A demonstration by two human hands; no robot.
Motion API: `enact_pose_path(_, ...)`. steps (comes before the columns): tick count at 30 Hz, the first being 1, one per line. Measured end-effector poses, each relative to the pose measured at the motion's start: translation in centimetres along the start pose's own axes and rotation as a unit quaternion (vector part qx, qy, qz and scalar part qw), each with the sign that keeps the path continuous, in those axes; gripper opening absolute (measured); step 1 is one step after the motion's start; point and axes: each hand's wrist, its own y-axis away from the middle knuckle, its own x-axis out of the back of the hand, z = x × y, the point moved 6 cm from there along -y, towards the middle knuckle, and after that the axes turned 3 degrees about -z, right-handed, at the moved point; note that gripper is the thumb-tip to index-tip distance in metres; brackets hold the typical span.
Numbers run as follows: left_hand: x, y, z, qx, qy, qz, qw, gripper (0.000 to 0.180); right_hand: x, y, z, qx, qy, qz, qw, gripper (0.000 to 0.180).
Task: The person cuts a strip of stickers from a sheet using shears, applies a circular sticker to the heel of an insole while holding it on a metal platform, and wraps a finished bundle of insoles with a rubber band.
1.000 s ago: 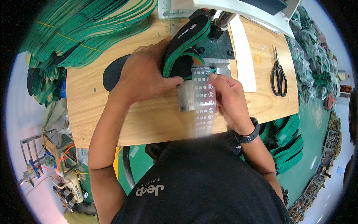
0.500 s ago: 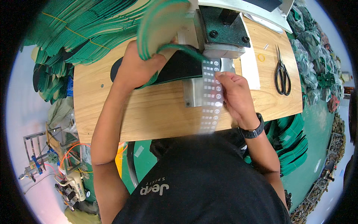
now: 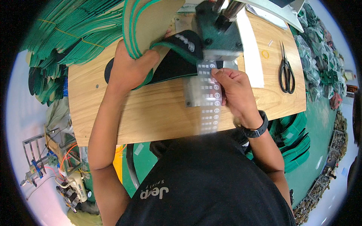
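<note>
- The left hand [image 3: 130, 67] grasps a few green-edged insoles [image 3: 152, 22], thumb across their near side; they stand bent upward with beige faces showing, above and slightly right of that hand.
- The right hand [image 3: 235, 84] pinches a clear strip of white printed marks [image 3: 209, 101] at its right edge, thumb uppermost, close to the strip's far end.
- Between the two hands lies a flat black insole [image 3: 171, 66], its long axis running sideways from the left hand toward the right fingertips. Its right end is the part nearer the right hand.
- The strip's long axis runs from beyond the right fingertips back toward the person's body, so it lies roughly square to the insole and meets it at that right end.
- Just beyond the right fingertips is the dark press head [image 3: 218, 37]; it is blurred, and I cannot tell whether it touches the strip.
- A black flap with a white mark [image 3: 185, 42] curls up between the left hand and the press head.
- A metal plate [image 3: 191, 94] shows left of the right hand, partly behind the strip.
- Black-handled scissors [image 3: 287, 75] lie well to the right of the right hand, blades pointing away from the body.
</note>
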Motion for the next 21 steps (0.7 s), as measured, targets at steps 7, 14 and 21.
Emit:
enact_pose_path(7, -3.0, 0.3, 0.9, -0.137, -0.341, -0.115, 0.923, 0.070, -0.4, 0.3, -0.1, 0.000, 0.005, 0.010, 1.000, 0.032)
enact_pose_path(14, -3.3, 0.0, 0.2, 0.017, -0.345, -0.181, 0.921, 0.081, 0.2, 1.2, -0.1, 0.054, -0.007, 0.020, 0.998, 0.029)
enact_pose_path(21, -1.9, 0.0, 0.2, 0.028, -0.194, -0.139, 0.971, 0.051, 2.0, 2.6, 0.3, 0.068, -0.147, 0.114, 0.980, 0.021)
